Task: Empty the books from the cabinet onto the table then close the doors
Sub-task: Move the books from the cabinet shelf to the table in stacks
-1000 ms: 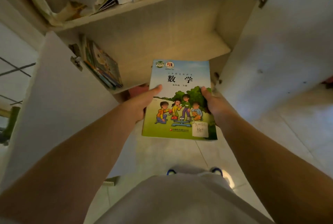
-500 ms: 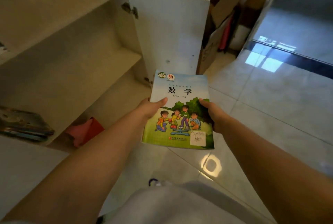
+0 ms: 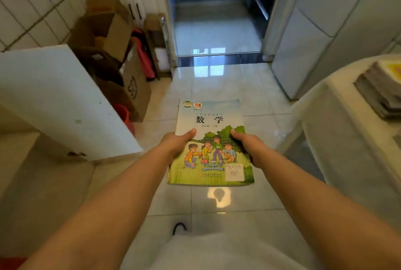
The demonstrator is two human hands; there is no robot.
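Head view: left hand [image 3: 176,143] and right hand [image 3: 246,142] grip the book [image 3: 211,146] flat, long axis pointing away.

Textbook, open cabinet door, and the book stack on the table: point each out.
textbook [image 3: 209,139], head view, middle of the front cover.
cabinet door [image 3: 58,100], head view, flat white face.
book stack [image 3: 382,87], head view, grey page edges.

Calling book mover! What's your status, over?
Left hand and right hand both grip the green picture-cover textbook. White-clothed table ahead right, books stacked there. White cabinet door open at left.
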